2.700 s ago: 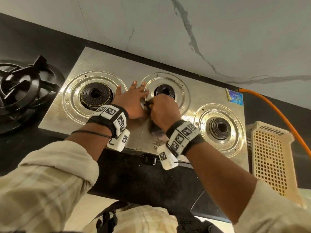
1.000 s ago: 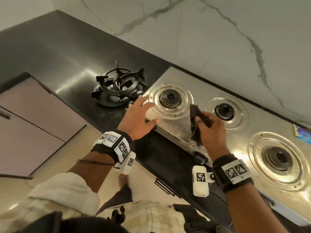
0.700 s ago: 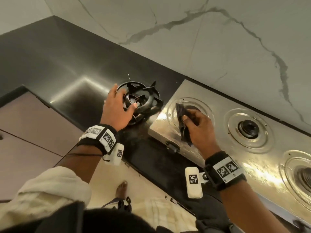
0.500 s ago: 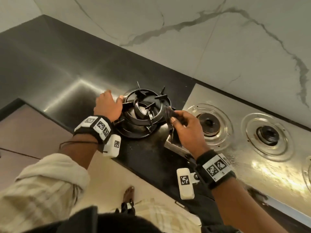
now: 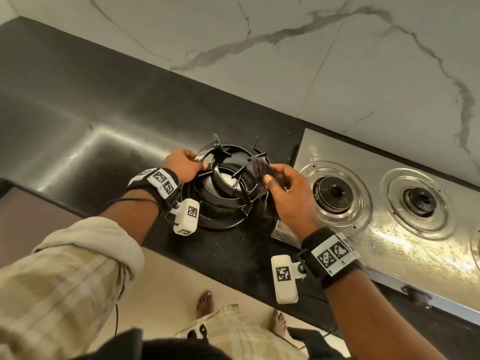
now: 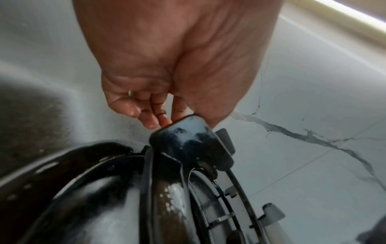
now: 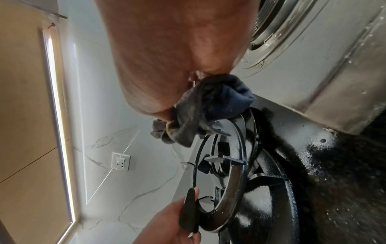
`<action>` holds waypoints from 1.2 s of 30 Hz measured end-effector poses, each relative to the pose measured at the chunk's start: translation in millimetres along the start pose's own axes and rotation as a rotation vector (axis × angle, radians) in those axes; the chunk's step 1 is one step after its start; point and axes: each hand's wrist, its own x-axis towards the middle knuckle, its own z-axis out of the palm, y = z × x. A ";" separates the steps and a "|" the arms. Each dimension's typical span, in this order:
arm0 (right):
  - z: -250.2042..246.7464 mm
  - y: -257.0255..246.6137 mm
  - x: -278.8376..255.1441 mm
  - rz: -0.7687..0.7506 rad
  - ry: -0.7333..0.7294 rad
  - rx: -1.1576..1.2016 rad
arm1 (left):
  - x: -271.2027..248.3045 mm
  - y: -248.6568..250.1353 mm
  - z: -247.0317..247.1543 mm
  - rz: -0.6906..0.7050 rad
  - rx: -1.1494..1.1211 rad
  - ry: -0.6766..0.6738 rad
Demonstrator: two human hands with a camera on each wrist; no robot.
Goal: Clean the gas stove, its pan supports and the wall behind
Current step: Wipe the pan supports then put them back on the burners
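Black pan supports (image 5: pixel 223 188) lie stacked on the dark counter left of the steel gas stove (image 5: pixel 389 229). My left hand (image 5: pixel 181 166) grips the left edge of the top pan support (image 6: pixel 188 145), which is tilted up off the stack (image 7: pixel 225 173). My right hand (image 5: pixel 285 196) pinches a dark cloth (image 5: pixel 259 168) bunched against the support's right rim (image 7: pixel 200 112). The stove's burners (image 5: pixel 335 190) stand bare. The white marble wall (image 5: pixel 311 61) runs behind.
The dark counter (image 5: pixel 78 113) stretches left of the stack, wet and speckled near the stove. A wall socket (image 7: pixel 120 161) shows in the right wrist view. My bare feet (image 5: pixel 205 302) stand on the floor below the counter edge.
Both hands left the stove top and moved left to the stacked supports. The left hand took hold of the top support and tipped it up; the right brought the cloth onto it.
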 end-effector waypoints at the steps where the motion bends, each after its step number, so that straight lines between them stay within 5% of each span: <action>1: -1.0 0.1 0.3 0.003 -0.004 0.007 | -1.8 0.3 -0.3 0.007 -0.030 0.008; 9: -7.6 -1.3 4.5 0.032 0.017 0.054 | -44.2 33.2 7.1 0.071 -0.812 -0.090; 14: -12.6 1.3 1.4 0.046 0.074 0.080 | -51.2 32.4 10.3 -0.030 -0.821 -0.005; 23: -19.5 -0.9 -16.4 0.093 0.179 0.153 | -80.9 35.8 -12.6 0.301 -0.810 -0.134; 29: -30.3 0.3 -29.1 0.093 0.198 0.221 | -120.2 26.6 -10.3 0.238 -1.012 -0.208; 36: -58.6 13.6 -63.8 0.056 0.170 0.215 | -192.2 -7.6 39.7 0.269 -0.810 -0.196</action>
